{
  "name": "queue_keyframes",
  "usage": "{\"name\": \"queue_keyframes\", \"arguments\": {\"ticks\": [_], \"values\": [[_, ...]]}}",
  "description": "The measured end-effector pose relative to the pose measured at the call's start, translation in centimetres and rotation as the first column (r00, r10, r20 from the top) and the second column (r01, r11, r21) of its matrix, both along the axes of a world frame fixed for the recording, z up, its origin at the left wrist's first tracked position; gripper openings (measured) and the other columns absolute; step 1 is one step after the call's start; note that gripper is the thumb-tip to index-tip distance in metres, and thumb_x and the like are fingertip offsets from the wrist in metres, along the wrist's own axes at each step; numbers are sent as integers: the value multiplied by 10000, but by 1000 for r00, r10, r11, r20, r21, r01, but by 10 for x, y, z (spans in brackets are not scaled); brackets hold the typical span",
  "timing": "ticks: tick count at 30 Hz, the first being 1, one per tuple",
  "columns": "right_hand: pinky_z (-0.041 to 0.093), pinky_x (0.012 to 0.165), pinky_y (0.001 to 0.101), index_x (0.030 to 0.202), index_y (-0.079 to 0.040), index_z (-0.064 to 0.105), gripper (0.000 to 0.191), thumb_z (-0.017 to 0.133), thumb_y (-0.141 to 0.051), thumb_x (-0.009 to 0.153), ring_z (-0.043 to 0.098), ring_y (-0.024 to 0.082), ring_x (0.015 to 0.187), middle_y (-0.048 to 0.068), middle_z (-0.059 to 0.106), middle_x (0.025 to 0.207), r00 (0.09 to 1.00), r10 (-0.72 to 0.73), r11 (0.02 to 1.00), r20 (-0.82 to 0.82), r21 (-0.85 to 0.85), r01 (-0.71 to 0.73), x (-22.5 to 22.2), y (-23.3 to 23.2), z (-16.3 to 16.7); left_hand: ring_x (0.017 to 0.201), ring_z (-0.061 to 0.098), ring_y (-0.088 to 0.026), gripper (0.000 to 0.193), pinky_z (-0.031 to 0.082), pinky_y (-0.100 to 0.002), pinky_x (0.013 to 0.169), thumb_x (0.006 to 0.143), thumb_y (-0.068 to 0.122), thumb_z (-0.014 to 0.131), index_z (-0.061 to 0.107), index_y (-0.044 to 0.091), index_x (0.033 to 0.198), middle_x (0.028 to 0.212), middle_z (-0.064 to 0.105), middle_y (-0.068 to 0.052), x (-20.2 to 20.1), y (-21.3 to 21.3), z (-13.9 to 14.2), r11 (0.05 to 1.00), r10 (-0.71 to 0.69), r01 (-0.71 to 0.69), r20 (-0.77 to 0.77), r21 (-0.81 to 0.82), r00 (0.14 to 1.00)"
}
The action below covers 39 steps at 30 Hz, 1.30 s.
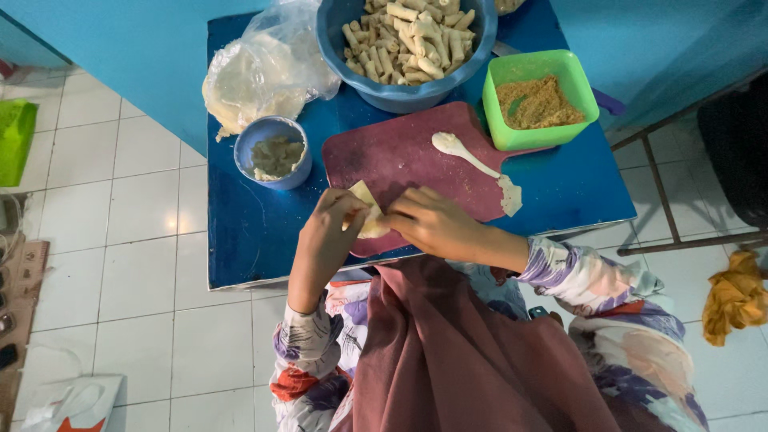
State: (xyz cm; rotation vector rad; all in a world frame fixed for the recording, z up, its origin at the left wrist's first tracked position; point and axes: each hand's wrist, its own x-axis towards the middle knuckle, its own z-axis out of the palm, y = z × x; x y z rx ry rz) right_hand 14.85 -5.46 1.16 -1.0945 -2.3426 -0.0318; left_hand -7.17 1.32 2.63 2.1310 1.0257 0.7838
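Nearest the camera, a brown cloth (464,360) is hanging down over patterned sleeves (592,280). Just beyond it, both hands are meeting at the near edge of the board (400,152). The left hand (328,232) and the right hand (428,222) are both closing their fingers on a pale wrapper (366,210), pinching it from either side; one corner is poking up between them, so the sheet seems to be partly folded or rolled. Holding it low over the board is keeping it supported while the fingers are working it.

The dark red board is lying flat on the blue bench (256,232), close to the person, likely so that everything stays within easy reach. On the board, a white spoon (460,152) is resting with its bowl away from the hands, its handle pointing at a smear of paste (510,196) on the board's right edge.

Left of the board, a small blue cup (273,152) is holding a greyish filling, just beside the left hand. Right of it, a green tub (540,100) of brown crumbs is overlapping the board's far corner. Farther back, a big blue bowl (404,92) is heaped with finished pale rolls (412,40). Beside it a clear bag (264,68) is sitting with what look like more wrappers inside. White floor tiles (120,200) are surrounding the bench.
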Motion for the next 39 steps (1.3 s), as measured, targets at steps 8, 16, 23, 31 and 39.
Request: {"name": "queue_keyframes", "arguments": {"ticks": [8, 16, 23, 31, 39], "values": [[472, 927, 417, 1118, -58, 710, 285, 715, -72, 834, 581, 270, 1047, 67, 621, 1086, 999, 13, 999, -32, -33, -14, 2, 0, -6, 797, 720, -373, 98, 545, -401, 659, 1040, 96, 589, 617, 26, 1103, 906, 707, -209, -9, 16, 2, 958, 263, -276, 154, 73, 953], [471, 963, 416, 1140, -108, 713, 288, 686, -47, 859, 560, 265, 1094, 32, 615, 1104, 999, -34, 995, -5, -95, 34, 0, 2, -9, 781, 745, -333, 126, 555, -419, 657, 1093, 152, 579, 561, 40, 1147, 913, 724, -168, -6, 17, 41, 790, 557, -605, 293, 104, 777], [494, 928, 463, 1150, -98, 667, 231, 656, -27, 931, 619, 349, 1057, 100, 670, 1109, 915, -320, 947, -245, -114, 300, 36, 5, -5, 810, 728, -303, 94, 564, -391, 624, 994, 177, 658, 610, 130, 1060, 965, 737, -107, 51, 0, 13, 754, 513, -549, 198, 362, 835], [488, 834, 492, 1240, -50, 533, 403, 709, -21, 878, 588, 395, 975, 168, 639, 1025, 813, -578, 816, -72, -15, 578, 77, 10, -7, 908, 714, -261, 158, 576, -365, 632, 986, 214, 663, 570, 88, 967, 941, 675, -83, 135, -42, -35, 788, 295, -189, -90, 586, 951], [536, 783, 416, 1154, -59, 650, 305, 664, 44, 867, 643, 295, 938, 117, 592, 997, 907, -419, 906, -33, 48, 421, 69, 4, 1, 1163, 591, -272, 383, 493, -405, 989, 858, 158, 689, 685, 48, 1224, 1206, 653, -81, 90, -52, -32, 830, 34, 50, -140, 556, 990]]}}
